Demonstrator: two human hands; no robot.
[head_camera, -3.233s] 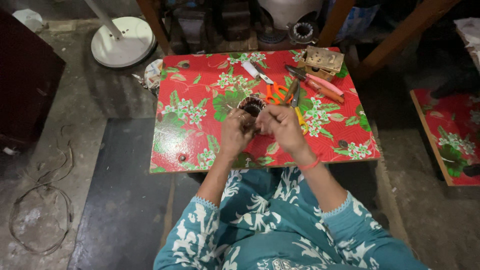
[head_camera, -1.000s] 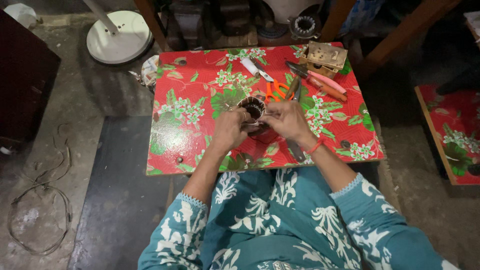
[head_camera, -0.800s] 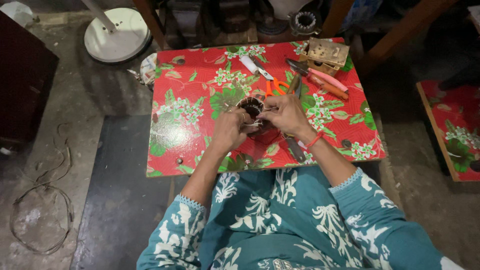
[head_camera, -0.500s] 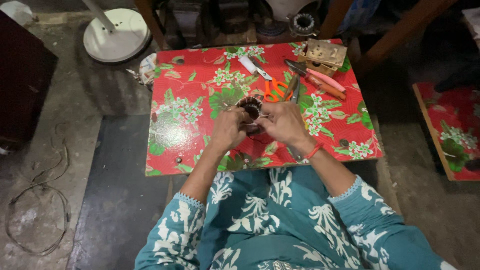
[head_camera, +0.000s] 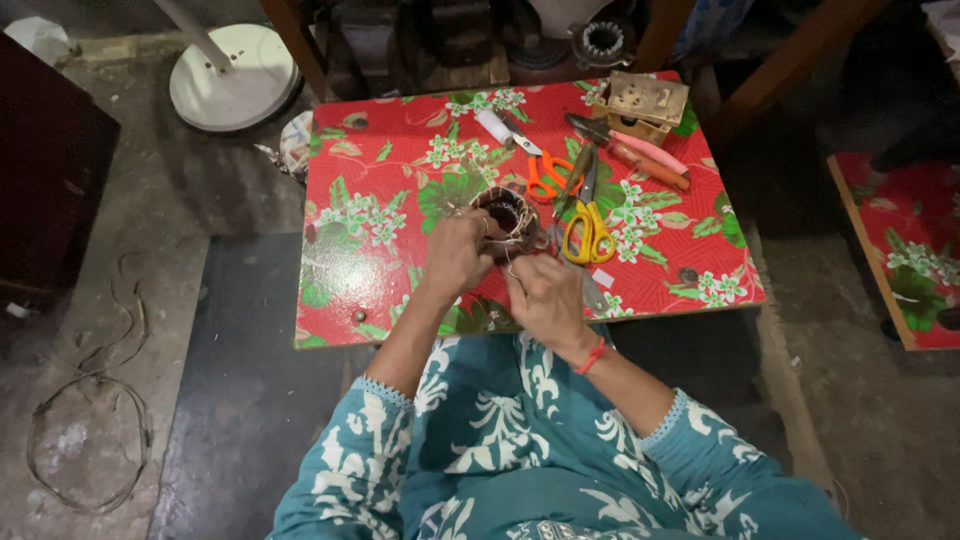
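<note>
A small dark ring-shaped wire coil (head_camera: 505, 217) rests on the red floral tabletop (head_camera: 370, 190). My left hand (head_camera: 458, 252) grips the coil's near left side. Just below the coil, my right hand (head_camera: 545, 298) is pinched shut on a thin wire that runs up to it. Both arms wear teal sleeves with a white leaf print, and a red band circles my right wrist.
Yellow-handled scissors (head_camera: 587, 222), orange-handled scissors (head_camera: 541, 168), pink-handled pliers (head_camera: 632, 150) and a small brass-coloured box (head_camera: 645, 102) lie beyond the coil. A white round stand base (head_camera: 233, 75) sits on the floor at back left. Loose wire (head_camera: 85, 430) lies at left.
My right hand has drawn back from the coil toward me, pulling the thin wire. My left hand stays on the coil.
</note>
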